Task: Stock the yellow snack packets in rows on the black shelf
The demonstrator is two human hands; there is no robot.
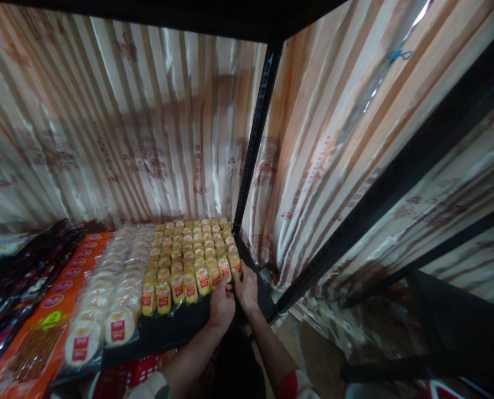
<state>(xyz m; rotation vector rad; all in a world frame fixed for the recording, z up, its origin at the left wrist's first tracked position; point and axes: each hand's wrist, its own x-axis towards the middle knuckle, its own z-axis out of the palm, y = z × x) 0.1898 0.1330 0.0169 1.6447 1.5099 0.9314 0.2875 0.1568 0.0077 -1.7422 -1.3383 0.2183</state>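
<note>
Rows of small yellow wrapped snack packets [189, 285], each with a red and white label, stand on a black shelf [180, 327]. Both hands are at the front right corner of these rows. My left hand [222, 305] has its fingers curled against the front of a yellow packet, thumb and fingertips close together. Beside it, my right hand [247, 287] reaches along the outer side of the last packet, its fingers closed against it. The fingertips are partly hidden and slightly blurred.
Clear-wrapped round white crackers [120, 327] lie in rows to the left, beside orange snack bags [43, 343] and dark shiny packages [22, 282]. A black shelf post [257, 138] rises at the back corner. Patterned curtains [168, 122] hang behind. A red basket [126, 379] is below.
</note>
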